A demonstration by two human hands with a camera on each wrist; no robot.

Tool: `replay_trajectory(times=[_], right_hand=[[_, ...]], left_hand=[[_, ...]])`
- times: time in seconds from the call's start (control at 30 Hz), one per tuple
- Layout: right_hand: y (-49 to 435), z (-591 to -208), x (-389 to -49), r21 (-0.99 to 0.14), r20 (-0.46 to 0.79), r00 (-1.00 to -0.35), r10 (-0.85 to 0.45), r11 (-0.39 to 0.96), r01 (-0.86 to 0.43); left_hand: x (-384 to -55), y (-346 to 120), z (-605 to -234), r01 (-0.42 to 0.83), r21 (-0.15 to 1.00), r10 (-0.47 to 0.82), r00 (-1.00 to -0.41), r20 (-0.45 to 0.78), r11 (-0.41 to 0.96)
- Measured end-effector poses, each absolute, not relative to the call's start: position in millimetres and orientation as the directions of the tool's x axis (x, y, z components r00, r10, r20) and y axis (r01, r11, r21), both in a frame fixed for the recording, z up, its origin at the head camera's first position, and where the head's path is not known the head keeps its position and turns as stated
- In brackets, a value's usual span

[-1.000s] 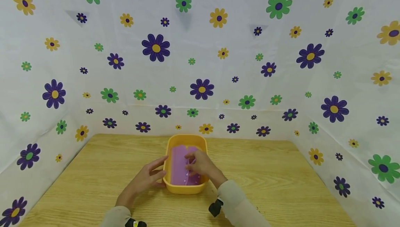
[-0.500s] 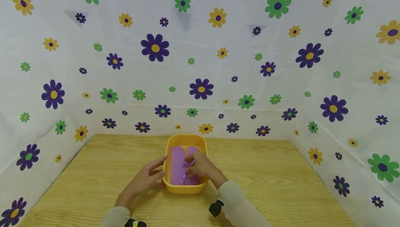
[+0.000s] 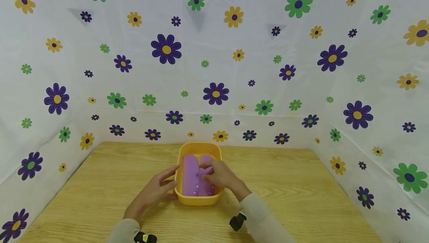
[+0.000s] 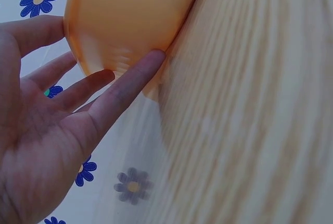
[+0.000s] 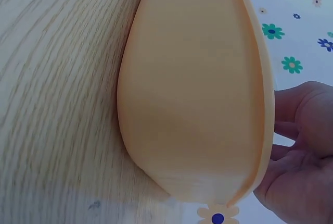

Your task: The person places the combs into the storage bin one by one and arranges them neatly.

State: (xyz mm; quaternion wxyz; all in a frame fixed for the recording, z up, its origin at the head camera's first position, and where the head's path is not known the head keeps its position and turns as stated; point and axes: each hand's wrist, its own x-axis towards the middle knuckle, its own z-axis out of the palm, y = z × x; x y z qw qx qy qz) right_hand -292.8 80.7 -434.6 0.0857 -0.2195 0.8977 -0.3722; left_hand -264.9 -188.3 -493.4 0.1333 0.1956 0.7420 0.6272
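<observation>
A yellow plastic tub (image 3: 199, 200) stands on the table. Inside, side by side, lie two long purple pieces: the left one (image 3: 190, 174) has a rounded top and small pale shapes along its lower right edge, and the right one (image 3: 206, 189) is partly covered by a hand. My left hand (image 3: 155, 189) touches the tub's left wall with spread, fairly straight fingers, as the left wrist view also shows. My right hand (image 3: 221, 176) reaches over the right rim, loosely bent fingers above the right purple piece. In the right wrist view the tub wall hides those fingertips; contact is unclear.
The wooden table (image 3: 275, 187) extends on both sides of the tub. A white sheet (image 3: 214, 72) printed with coloured flowers walls off the back and both sides. Dark wrist cameras (image 3: 238, 221) sit at the cuffs.
The two purple pieces now lie clearly apart, the left one narrower than a second ago. My right hand has shifted slightly right. My left hand stays at the tub's wall.
</observation>
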Motion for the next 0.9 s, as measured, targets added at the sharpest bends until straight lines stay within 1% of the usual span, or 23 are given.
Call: replay_trajectory(times=[0.1,0.3,0.57,0.73,0.9], right_hand=[[86,-435,-293,-0.716,0.018,-0.885,-0.465,0.612,-0.336],[95,-432,-297,-0.697,0.095,-0.864,-0.494,0.587,-0.412],[113,-429,-298,-0.717,0.15,-0.857,-0.492,0.543,-0.437],[126,-426,-296,-0.722,0.186,-0.845,-0.502,0.513,-0.464],[143,-420,-296,-0.657,0.231,-0.858,-0.46,0.577,-0.486]], left_hand=[[-265,-188,-493,0.118,0.984,0.458,-0.888,0.045,0.131],[-264,-189,-491,0.139,0.981,0.458,-0.887,0.062,0.137],[-263,-191,-489,0.135,0.983,0.461,-0.885,0.065,0.12],[-263,-191,-489,0.126,0.979,0.426,-0.904,0.045,0.163],[-262,-191,-486,0.142,0.957,0.352,-0.935,0.046,0.253]])
